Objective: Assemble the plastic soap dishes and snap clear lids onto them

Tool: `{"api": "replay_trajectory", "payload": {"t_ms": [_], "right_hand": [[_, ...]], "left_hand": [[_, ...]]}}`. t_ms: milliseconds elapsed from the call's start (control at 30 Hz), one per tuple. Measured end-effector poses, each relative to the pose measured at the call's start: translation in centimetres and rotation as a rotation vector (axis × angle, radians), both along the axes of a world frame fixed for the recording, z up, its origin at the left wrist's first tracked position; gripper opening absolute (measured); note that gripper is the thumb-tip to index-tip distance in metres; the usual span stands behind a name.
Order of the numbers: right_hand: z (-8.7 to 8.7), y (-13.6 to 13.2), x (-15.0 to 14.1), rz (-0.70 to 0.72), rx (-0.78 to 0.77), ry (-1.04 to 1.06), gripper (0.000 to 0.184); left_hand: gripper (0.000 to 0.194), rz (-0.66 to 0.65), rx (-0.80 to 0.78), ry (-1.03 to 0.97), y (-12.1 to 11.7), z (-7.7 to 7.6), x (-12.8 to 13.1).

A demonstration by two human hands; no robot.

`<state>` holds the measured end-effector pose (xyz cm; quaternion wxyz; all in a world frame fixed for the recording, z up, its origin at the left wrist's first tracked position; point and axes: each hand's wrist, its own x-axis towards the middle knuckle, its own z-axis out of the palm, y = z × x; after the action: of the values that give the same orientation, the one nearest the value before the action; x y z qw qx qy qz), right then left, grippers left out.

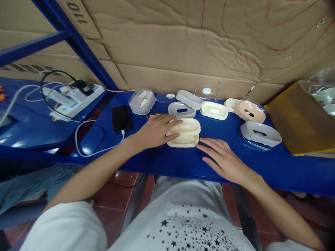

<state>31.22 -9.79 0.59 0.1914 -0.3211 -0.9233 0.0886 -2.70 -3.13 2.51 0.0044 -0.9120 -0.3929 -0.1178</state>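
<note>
A cream plastic case (190, 141) with two long hollows lies in front of me on the blue table. My left hand (157, 129) reaches over its left side, palm down, fingers stretched and apart, the tips over the case's edge. Under that hand a dark flat object shows only in part. My right hand (222, 157) is open, its fingertips by the case's lower right corner; whether they touch it I cannot tell. Just behind the case lie a grey oval piece with a slot (172, 112) and a cream oval tray (214, 113).
A black phone (121, 119) on a white cable lies left. Behind stand a grey lidded case (142, 101) and a clear cover (208, 94). Rightward are a peach oval piece (251, 112), a grey oval piece (273, 136) and a cardboard box (295, 118). A power strip (78, 103) is far left.
</note>
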Motion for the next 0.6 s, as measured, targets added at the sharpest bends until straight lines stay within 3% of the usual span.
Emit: {"api": "replay_trajectory", "payload": {"t_ms": [100, 233, 400, 600], "right_hand": [[1.3, 4.4, -1.4, 0.026, 0.059, -0.041, 0.048], [0.4, 8.2, -2.7, 0.047, 0.101, -0.045, 0.045], [-0.9, 8.6, -1.3, 0.027, 0.185, -0.026, 0.03], [0.6, 8.7, 2.3, -0.004, 0.208, 0.05, 0.025]], "left_hand": [[0.048, -0.052, 0.0, 0.062, 0.9, -0.6, 1.3], [0.056, -0.053, -0.036, -0.039, 3.3, -0.6, 1.0], [0.051, 0.015, -0.086, -0.106, 6.2, -0.8, 0.1], [0.03, 0.075, -0.124, -0.083, 7.5, -1.8, 0.5]]}}
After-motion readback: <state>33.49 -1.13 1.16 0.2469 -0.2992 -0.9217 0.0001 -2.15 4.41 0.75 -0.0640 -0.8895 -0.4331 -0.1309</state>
